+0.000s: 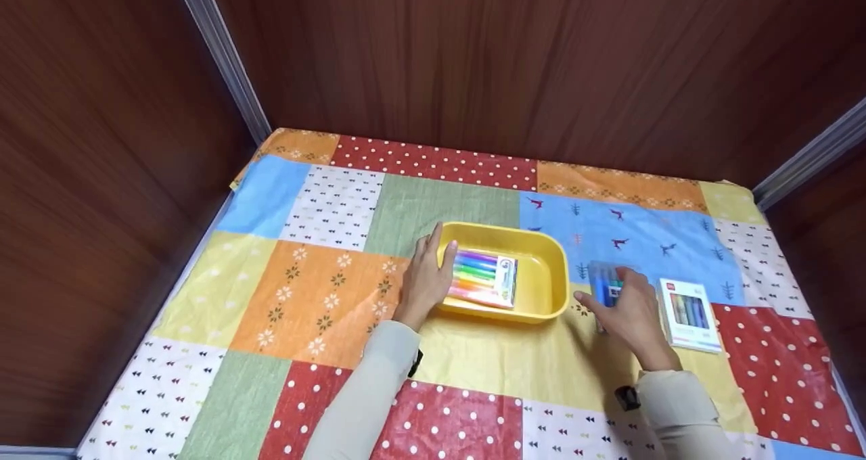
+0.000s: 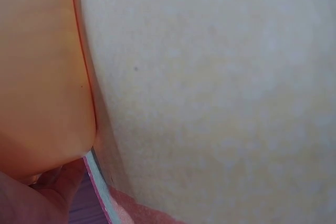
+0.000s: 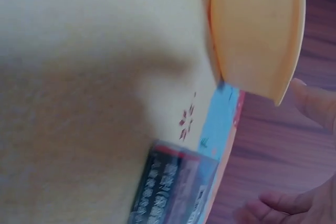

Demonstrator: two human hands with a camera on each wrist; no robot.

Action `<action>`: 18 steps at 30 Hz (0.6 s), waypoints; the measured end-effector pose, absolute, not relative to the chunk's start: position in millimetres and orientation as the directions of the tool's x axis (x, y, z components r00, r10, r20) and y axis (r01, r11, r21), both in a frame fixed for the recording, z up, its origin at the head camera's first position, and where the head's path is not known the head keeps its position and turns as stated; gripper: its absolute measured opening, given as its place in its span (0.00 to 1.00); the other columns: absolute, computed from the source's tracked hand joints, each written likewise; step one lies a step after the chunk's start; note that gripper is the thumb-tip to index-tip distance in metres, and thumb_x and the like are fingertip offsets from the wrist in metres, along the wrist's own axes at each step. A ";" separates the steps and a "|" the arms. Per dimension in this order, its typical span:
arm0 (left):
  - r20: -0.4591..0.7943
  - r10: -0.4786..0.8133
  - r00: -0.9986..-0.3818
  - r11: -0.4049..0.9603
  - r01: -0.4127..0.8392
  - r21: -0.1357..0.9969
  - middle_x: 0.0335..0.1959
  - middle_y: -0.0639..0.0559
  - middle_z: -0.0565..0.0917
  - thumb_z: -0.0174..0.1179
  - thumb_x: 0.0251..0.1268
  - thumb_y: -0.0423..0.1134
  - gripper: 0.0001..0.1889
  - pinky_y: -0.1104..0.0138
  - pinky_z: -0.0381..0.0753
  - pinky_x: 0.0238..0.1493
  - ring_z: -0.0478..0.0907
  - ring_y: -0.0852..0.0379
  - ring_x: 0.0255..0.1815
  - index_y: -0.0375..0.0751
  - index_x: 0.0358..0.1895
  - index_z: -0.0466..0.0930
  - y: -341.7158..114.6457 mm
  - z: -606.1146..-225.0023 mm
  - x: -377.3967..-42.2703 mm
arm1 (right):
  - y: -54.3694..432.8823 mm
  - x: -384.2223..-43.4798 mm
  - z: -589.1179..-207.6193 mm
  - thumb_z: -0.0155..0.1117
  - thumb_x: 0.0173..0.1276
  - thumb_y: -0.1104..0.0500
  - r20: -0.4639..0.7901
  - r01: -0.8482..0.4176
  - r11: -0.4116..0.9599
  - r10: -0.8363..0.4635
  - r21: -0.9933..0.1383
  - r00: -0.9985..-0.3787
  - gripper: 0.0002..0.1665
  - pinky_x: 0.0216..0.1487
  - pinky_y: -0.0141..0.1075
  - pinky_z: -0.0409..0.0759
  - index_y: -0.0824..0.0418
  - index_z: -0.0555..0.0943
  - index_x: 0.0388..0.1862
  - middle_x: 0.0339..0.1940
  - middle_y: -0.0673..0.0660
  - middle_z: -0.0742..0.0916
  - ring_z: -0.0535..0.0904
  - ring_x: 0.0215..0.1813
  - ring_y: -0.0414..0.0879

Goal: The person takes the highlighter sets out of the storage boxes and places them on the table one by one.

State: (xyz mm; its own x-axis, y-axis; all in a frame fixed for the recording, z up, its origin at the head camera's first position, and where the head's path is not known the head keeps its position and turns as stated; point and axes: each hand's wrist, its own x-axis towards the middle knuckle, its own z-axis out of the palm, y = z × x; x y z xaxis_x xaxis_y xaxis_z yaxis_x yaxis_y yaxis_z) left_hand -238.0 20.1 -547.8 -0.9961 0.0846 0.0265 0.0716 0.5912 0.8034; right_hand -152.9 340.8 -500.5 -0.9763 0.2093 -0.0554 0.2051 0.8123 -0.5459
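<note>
A yellow plastic tray point(image 1: 534, 281) sits on the patchwork cloth, and a flat pack of rainbow-coloured pens point(image 1: 477, 277) lies inside it on the left. My left hand point(image 1: 426, 274) grips the tray's left end, thumb over the rim and fingers along the outside. My right hand point(image 1: 632, 311) is over a clear plastic case point(image 1: 600, 287) with blue and teal contents, thumb and fingers spread apart. In the right wrist view the case point(image 3: 176, 187) shows dark and red parts with white lettering, and the right hand point(image 3: 310, 182) appears apart from it.
To the right of my right hand lies a white box point(image 1: 689, 314) with a picture of coloured pens. The patchwork cloth point(image 1: 325, 291) covers the table. Brown wood-grain panels point(image 1: 473, 67) stand behind and at both sides.
</note>
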 end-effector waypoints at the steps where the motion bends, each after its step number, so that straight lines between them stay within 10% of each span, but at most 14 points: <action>1: 0.027 0.084 -0.996 0.592 0.071 0.803 0.76 0.45 0.64 0.33 0.78 0.67 0.35 0.44 0.77 0.60 0.74 0.40 0.69 0.60 0.82 0.47 20.3 -547.6 -237.9 | 339.6 -153.6 -499.4 0.70 0.63 0.37 -0.045 0.191 0.813 0.199 -0.550 -0.979 0.59 0.64 0.64 0.68 0.76 0.57 0.74 0.65 0.78 0.71 0.67 0.63 0.69; 18: 0.016 0.079 -0.997 0.602 0.060 0.796 0.77 0.45 0.64 0.32 0.78 0.67 0.35 0.44 0.76 0.63 0.73 0.40 0.71 0.62 0.82 0.46 20.5 -547.9 -239.0 | 307.3 -170.2 -491.1 0.70 0.64 0.36 -0.054 0.104 0.804 0.090 -0.585 -0.995 0.61 0.73 0.64 0.62 0.73 0.54 0.77 0.73 0.76 0.66 0.61 0.73 0.70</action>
